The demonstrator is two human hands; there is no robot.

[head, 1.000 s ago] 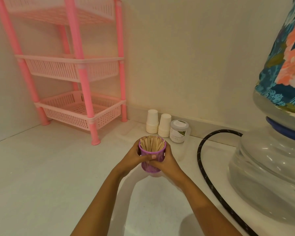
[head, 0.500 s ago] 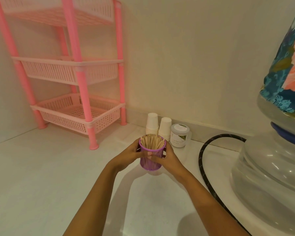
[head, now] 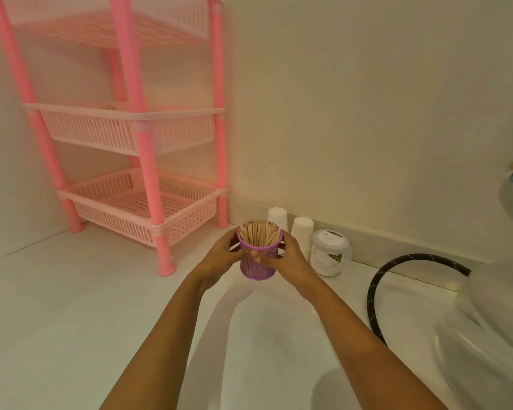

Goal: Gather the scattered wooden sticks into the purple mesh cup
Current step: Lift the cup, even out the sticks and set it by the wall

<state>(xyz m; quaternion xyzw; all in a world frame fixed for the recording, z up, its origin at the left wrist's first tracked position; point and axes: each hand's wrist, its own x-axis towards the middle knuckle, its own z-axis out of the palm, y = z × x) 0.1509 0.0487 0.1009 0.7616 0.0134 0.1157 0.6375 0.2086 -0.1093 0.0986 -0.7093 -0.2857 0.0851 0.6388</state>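
Note:
The purple mesh cup (head: 256, 269) stands upright near the middle of the white counter, packed with pale wooden sticks (head: 259, 233) that rise just above its rim. My left hand (head: 219, 257) wraps the cup's left side and my right hand (head: 288, 257) wraps its right side, thumbs meeting across the front. No loose sticks show on the counter.
A pink three-tier basket rack (head: 139, 202) stands at the back left. Two upturned white paper cups (head: 301, 230) and a white-lidded jar (head: 328, 255) sit against the wall behind the cup. A black hose (head: 397, 263) curves at right beside a large clear water bottle (head: 486, 335).
The camera has turned leftward, so the water bottle slid toward the right edge. Both hands stay clasped on the cup, which sits slightly farther from me than before.

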